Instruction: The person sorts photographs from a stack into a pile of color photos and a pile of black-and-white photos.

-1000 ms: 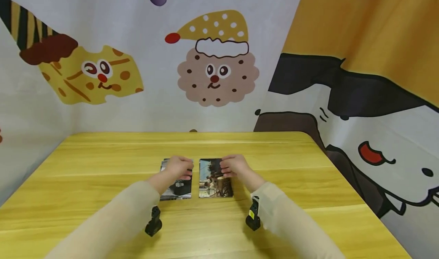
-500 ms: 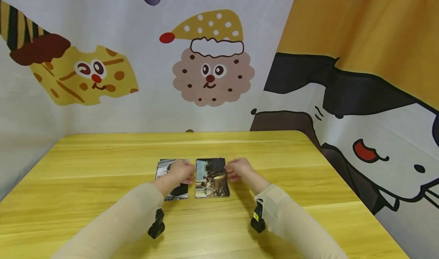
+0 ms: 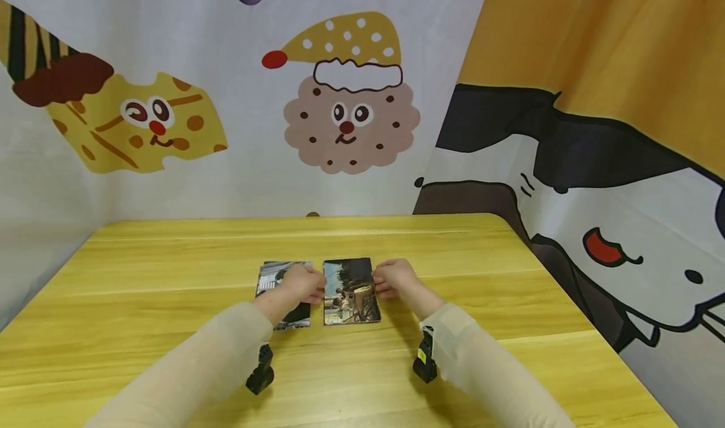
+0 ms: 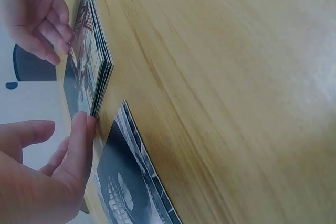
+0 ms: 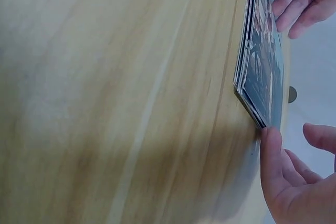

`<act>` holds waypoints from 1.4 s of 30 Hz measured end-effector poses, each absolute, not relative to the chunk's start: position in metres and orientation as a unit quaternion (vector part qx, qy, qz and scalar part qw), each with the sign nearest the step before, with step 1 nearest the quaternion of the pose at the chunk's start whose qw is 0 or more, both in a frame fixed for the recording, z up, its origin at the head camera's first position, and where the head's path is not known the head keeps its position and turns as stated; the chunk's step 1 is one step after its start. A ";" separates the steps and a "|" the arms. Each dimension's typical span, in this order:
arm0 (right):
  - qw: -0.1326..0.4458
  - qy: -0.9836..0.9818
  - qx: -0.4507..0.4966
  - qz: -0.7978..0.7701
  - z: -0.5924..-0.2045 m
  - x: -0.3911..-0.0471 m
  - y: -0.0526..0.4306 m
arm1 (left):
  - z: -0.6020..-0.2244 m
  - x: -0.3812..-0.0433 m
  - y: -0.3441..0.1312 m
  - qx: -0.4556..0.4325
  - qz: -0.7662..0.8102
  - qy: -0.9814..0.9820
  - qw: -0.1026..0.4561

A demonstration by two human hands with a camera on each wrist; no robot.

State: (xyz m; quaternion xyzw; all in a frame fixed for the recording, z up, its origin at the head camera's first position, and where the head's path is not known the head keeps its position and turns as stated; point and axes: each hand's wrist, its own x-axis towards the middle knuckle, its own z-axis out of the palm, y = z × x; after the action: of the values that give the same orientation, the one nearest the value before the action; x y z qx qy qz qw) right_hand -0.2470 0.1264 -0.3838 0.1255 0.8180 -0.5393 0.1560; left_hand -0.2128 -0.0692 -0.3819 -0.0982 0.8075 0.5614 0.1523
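A neat stack of photo cards (image 3: 352, 292), its top one a colour picture with blue sky and dark trees, lies flat on the table. To its left is a second pile of cards (image 3: 269, 278) with a black-and-white picture on top, partly covered by my left hand (image 3: 298, 286). That hand's fingertips (image 4: 80, 121) touch the left edge of the colour stack, fingers nearly straight and thumb apart. My right hand (image 3: 399, 279) is at the stack's right edge, its extended fingertips (image 5: 271, 136) touching the side. Several card layers show along the edge in both wrist views.
The wood-grain table (image 3: 187, 365) stretches around both piles. Behind it hangs a printed curtain (image 3: 243, 189) with cartoon figures. A black wrist camera (image 3: 260, 371) is strapped under the left sleeve, another camera (image 3: 425, 355) under the right one.
My right hand has drawn back from on top of the colour stack to its right edge. My left hand has shifted right, from over its own pile to the colour stack's left edge.
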 end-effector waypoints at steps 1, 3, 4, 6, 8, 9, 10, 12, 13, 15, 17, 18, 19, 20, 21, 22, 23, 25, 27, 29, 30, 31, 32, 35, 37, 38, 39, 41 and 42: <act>0.155 0.818 0.125 -0.539 -0.383 -0.247 0.126 | -0.382 -0.213 -0.069 -0.098 0.562 0.807 0.152; 0.154 0.818 0.128 -0.539 -0.382 -0.247 0.126 | -0.380 -0.212 -0.069 -0.098 0.563 0.806 0.152; 0.155 0.818 0.127 -0.539 -0.382 -0.247 0.126 | -0.380 -0.212 -0.069 -0.098 0.564 0.805 0.152; 0.155 0.818 0.127 -0.539 -0.380 -0.247 0.126 | -0.380 -0.213 -0.069 -0.098 0.567 0.804 0.152; 0.153 0.816 0.126 -0.542 -0.379 -0.247 0.126 | -0.379 -0.213 -0.069 -0.099 0.568 0.803 0.152; 0.153 0.816 0.126 -0.544 -0.378 -0.246 0.126 | -0.380 -0.214 -0.069 -0.099 0.569 0.802 0.151; 0.152 0.815 0.126 -0.545 -0.378 -0.246 0.126 | -0.380 -0.214 -0.069 -0.100 0.570 0.801 0.151; 0.150 0.814 0.127 -0.547 -0.377 -0.246 0.126 | -0.381 -0.215 -0.069 -0.101 0.572 0.800 0.149; 0.149 0.813 0.128 -0.548 -0.377 -0.246 0.125 | -0.381 -0.215 -0.069 -0.101 0.573 0.800 0.147; 0.148 0.812 0.130 -0.549 -0.376 -0.246 0.125 | -0.381 -0.216 -0.068 -0.103 0.574 0.799 0.145; 0.144 0.813 0.132 -0.549 -0.375 -0.246 0.126 | -0.382 -0.216 -0.068 -0.105 0.576 0.798 0.142; 0.143 0.813 0.134 -0.549 -0.375 -0.246 0.126 | -0.382 -0.216 -0.068 -0.106 0.576 0.798 0.141; 0.140 0.813 0.134 -0.548 -0.375 -0.246 0.126 | -0.382 -0.217 -0.068 -0.108 0.578 0.797 0.140; 0.138 0.814 0.135 -0.548 -0.375 -0.246 0.126 | -0.382 -0.217 -0.068 -0.109 0.578 0.797 0.140; 0.136 0.814 0.136 -0.548 -0.375 -0.247 0.126 | -0.382 -0.217 -0.067 -0.111 0.577 0.797 0.139; 0.134 0.815 0.137 -0.547 -0.375 -0.247 0.126 | -0.382 -0.217 -0.067 -0.113 0.576 0.798 0.138; 0.132 0.814 0.138 -0.548 -0.375 -0.247 0.126 | -0.382 -0.217 -0.067 -0.114 0.574 0.799 0.136; 0.133 0.813 0.135 -0.550 -0.375 -0.246 0.127 | -0.382 -0.217 -0.066 -0.112 0.576 0.799 0.133; 0.137 0.813 0.132 -0.551 -0.376 -0.246 0.127 | -0.383 -0.217 -0.065 -0.109 0.582 0.795 0.131; 0.141 0.812 0.127 -0.552 -0.377 -0.246 0.127 | -0.383 -0.217 -0.065 -0.104 0.590 0.790 0.132; 0.144 0.812 0.123 -0.552 -0.377 -0.246 0.127 | -0.383 -0.217 -0.065 -0.101 0.595 0.786 0.133; 0.144 0.812 0.122 -0.553 -0.377 -0.246 0.127 | -0.383 -0.217 -0.065 -0.100 0.598 0.783 0.134; 0.144 0.811 0.121 -0.554 -0.378 -0.246 0.127 | -0.383 -0.217 -0.065 -0.100 0.598 0.783 0.135; 0.138 0.810 0.118 -0.558 -0.380 -0.248 0.127 | -0.383 -0.217 -0.064 -0.103 0.598 0.783 0.133; 0.134 0.808 0.119 -0.561 -0.380 -0.248 0.127 | -0.383 -0.218 -0.064 -0.106 0.599 0.783 0.130; 0.133 0.808 0.120 -0.561 -0.380 -0.248 0.127 | -0.383 -0.218 -0.063 -0.107 0.600 0.782 0.130; 0.131 0.807 0.120 -0.563 -0.380 -0.248 0.126 | -0.383 -0.218 -0.063 -0.109 0.602 0.780 0.129; 0.128 0.802 0.121 -0.571 -0.380 -0.249 0.126 | -0.383 -0.218 -0.063 -0.112 0.605 0.778 0.129; 0.127 0.800 0.121 -0.574 -0.380 -0.249 0.126 | -0.383 -0.218 -0.062 -0.113 0.607 0.776 0.129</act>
State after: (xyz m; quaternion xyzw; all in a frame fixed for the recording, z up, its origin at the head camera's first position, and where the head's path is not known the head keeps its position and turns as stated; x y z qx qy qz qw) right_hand -0.2486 0.1257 -0.3801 0.1209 0.8001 -0.5736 0.1274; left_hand -0.2183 -0.0624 -0.3828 -0.1131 0.7763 0.6065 0.1290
